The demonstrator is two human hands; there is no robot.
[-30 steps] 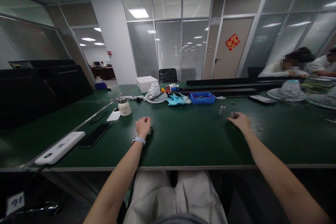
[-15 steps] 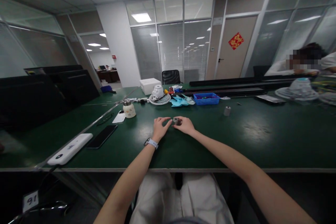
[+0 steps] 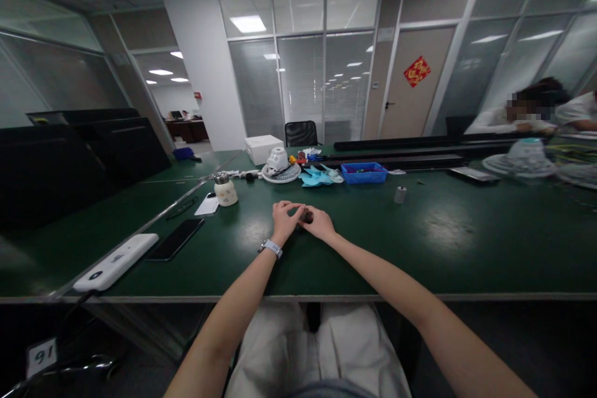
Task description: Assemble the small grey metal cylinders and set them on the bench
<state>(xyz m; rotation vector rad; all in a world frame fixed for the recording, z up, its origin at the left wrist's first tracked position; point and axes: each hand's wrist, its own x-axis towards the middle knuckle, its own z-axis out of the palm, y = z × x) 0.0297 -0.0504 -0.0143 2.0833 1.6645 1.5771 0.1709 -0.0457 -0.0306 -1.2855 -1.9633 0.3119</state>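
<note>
A small dark metal cylinder [image 3: 308,217] is held between my two hands, low over the green table. My right hand [image 3: 321,222] curls round it from the right, fingers bent. My left hand [image 3: 286,219], with a watch [image 3: 271,247] at its wrist, meets it from the left; thumb and fingertips close at its upper side. Fingers cover much of the cylinder, so its details are hidden. Farther right, a similar silver metal cylinder [image 3: 400,194] stands upright on the table.
Ahead lie a white fan part [image 3: 278,165], light-blue fan blades [image 3: 317,176] and a blue tray [image 3: 364,174]. On the left are a bottle [image 3: 226,191], a black phone [image 3: 176,240] and a white power strip [image 3: 116,262]. Another person [image 3: 494,118] sits at far right.
My left hand has moved in from beside the cylinder and its fingertips now meet it and my right hand. The cylinder is more covered. The view has shifted slightly.
</note>
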